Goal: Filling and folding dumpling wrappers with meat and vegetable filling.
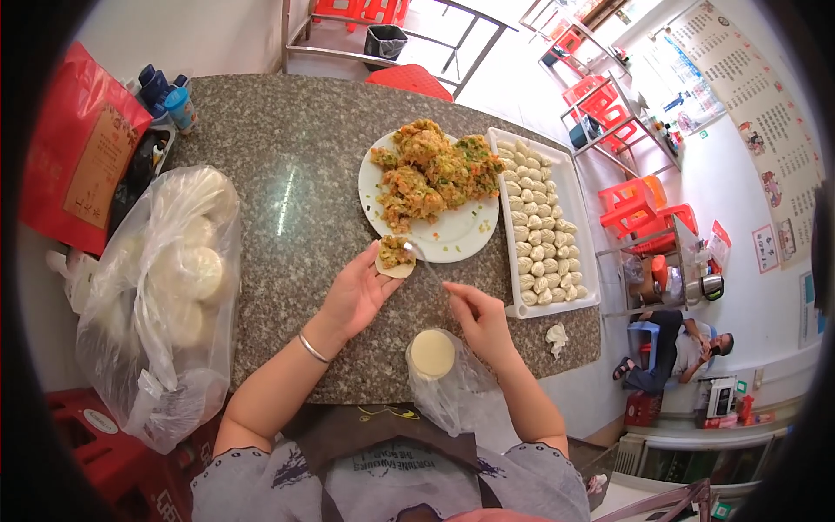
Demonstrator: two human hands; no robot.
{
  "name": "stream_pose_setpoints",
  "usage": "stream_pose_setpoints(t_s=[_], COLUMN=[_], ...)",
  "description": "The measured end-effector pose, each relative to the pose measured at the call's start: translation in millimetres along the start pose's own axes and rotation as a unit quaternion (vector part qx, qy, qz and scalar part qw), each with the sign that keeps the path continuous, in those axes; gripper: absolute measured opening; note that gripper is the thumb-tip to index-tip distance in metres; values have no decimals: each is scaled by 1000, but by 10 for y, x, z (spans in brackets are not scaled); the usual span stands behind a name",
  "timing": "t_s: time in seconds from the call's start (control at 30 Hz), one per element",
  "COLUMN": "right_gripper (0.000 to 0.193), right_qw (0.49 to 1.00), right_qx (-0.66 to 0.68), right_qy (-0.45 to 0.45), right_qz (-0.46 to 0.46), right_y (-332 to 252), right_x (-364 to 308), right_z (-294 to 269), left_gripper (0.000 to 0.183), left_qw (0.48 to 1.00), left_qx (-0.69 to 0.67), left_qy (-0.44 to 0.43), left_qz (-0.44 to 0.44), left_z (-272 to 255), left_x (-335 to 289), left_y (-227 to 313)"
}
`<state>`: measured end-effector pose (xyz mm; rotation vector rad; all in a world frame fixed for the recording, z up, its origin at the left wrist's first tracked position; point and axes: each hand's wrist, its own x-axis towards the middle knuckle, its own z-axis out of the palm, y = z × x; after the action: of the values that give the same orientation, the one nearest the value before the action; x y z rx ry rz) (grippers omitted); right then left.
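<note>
above the table (291,287), filling (397,250) partly hides the left hand's (355,294) wrapper (397,271).

Worn on the head, the fisheye camera looks steeply down over the speckled grey-brown stone tabletop (291,291), near the bare left hand (355,294) and bare right hand (480,317) at mid-frame. Its wide field runs from the grey short-sleeved cloth shirt (532,480) below to distant red plastic stools (630,207) at upper right.

It seemed a small eatery: a menu board (726,74) hung on the wall (726,287), red stools (628,206) stood by tables (645,119), dumplings (536,233) filled a tray (586,228).
</note>
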<state>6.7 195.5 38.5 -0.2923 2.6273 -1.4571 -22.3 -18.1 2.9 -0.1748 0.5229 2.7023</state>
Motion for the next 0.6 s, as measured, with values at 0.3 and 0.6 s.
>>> stream_pose_setpoints(t_s=[0.3,0.6], right_gripper=[24,24], right_qw=[999,997], right_qx=[13,-36], right_qy=[10,-40], right_qz=[-41,-51], right_y=[1,-49], right_x=[105,201], right_z=[97,-8], left_gripper=[43,40], left_qw=[999,997], left_qx=[25,59], left_qy=[34,49], left_qz=[15,33], left_z=[-35,-57], left_x=[3,12], left_y=[25,58])
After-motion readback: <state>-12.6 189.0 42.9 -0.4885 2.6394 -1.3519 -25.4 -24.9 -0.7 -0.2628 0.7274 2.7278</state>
